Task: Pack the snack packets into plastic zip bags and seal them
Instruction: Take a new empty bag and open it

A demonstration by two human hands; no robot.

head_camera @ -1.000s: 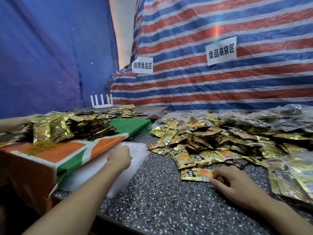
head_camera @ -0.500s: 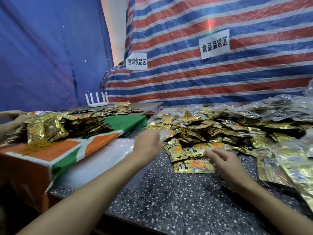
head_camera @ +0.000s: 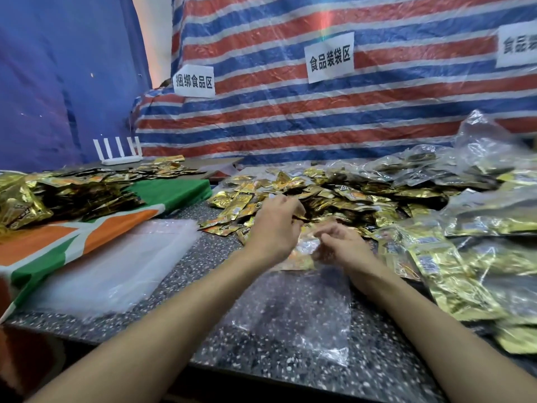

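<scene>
Over the speckled bench, just before the pile of gold snack packets, the left hand and right hand pinch with curled fingers the mouth of a clear zip bag that lies toward the person.

Blurred hands, grip on zip bag unclear.

Makeshift packing workshop: striped tarp and blue tarp as walls, printed paper zone signs, speckled bench heaped with gold snack packets, stack of empty plastic bags.
</scene>
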